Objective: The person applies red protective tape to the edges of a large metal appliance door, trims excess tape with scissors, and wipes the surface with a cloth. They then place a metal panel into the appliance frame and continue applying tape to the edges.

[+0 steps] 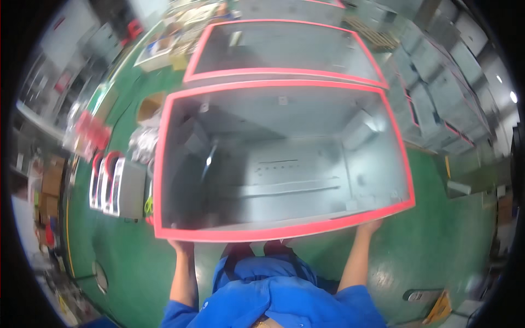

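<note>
under everything runs the green floor [443, 235], with grey metal boxes [454, 93] stacked along your right. the largest thing before you is the open metal box [298, 156], its mouth facing up, its long near side close to your body and its right near corner a little farther off than the left; slots show in its floor. a second open box [284, 49] lies just beyond; whether the two touch is unclear. white cases [128, 188] with red handles stand on the floor to the left. a pinkish-red rim [246, 236] borders the nearer box. your left hand [181, 247] is at that near edge toward the left corner, your right hand [371, 227] toward the right; the fingers of both are hidden, so i cannot tell whether they are spread, hooked or pinching metal. the step in hand looks like supporting or positioning the box by its near side, though whether anything beneath bears its weight is hidden. the next move seems to call for even effort from both your hands, with the far edge watched against the second box.
</note>
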The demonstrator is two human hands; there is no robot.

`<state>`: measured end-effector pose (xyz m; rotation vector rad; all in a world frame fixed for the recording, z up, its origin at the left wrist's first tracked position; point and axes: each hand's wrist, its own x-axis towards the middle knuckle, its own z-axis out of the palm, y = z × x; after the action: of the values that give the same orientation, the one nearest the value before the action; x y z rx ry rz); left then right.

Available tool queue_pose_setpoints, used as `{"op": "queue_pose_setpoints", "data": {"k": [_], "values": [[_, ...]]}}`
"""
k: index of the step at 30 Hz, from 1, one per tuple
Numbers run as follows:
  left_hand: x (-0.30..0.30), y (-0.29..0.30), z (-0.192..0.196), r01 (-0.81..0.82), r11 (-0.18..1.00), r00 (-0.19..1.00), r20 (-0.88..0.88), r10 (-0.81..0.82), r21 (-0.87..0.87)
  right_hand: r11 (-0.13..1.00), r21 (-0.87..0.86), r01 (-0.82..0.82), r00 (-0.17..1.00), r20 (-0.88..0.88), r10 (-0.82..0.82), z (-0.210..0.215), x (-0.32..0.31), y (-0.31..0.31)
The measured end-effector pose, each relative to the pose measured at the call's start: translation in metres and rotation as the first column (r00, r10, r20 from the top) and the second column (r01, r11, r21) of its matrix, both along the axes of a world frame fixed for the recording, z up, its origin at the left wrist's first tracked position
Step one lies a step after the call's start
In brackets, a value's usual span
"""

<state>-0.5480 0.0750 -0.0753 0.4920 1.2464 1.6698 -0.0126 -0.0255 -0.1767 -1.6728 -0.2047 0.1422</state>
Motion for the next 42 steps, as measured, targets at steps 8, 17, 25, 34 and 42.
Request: {"op": "queue_pose_setpoints", "data": {"k": [8, 17, 25, 34, 42], "values": [[0.022, 0.005, 0.045, 0.134, 0.99, 0.99, 0.045, -0.136, 0.035, 0.971, 0.213, -0.111, 0.988, -0.085, 0.131, 0.125, -0.094, 0.038], [-0.071, 0.04, 0.014, 0.439, 0.892, 0.872, -0.29, -0.395, 0.106, 0.989, -0.009, -0.145, 0.986, 0.085, 0.145, 0.128, -0.213, 0.061], [-0.151, 0.143, -0.097, 0.32, 0.901, 0.227, -0.9, -0.373, -0.292, 0.749, -0.34, -0.568, 0.797, -0.452, 0.4, 0.023, -0.419, 0.008], [-0.176, 0.167, -0.101, 0.269, 0.867, 0.078, -0.888, -0.454, -0.419, 0.852, -0.401, -0.337, 0.927, -0.298, 0.226, 0.055, -0.376, -0.01], [-0.178, 0.171, -0.085, 0.412, 0.813, 0.263, -0.801, -0.538, -0.411, 0.941, -0.091, 0.327, 0.899, 0.337, -0.28, 0.194, -0.336, 0.003]]}}
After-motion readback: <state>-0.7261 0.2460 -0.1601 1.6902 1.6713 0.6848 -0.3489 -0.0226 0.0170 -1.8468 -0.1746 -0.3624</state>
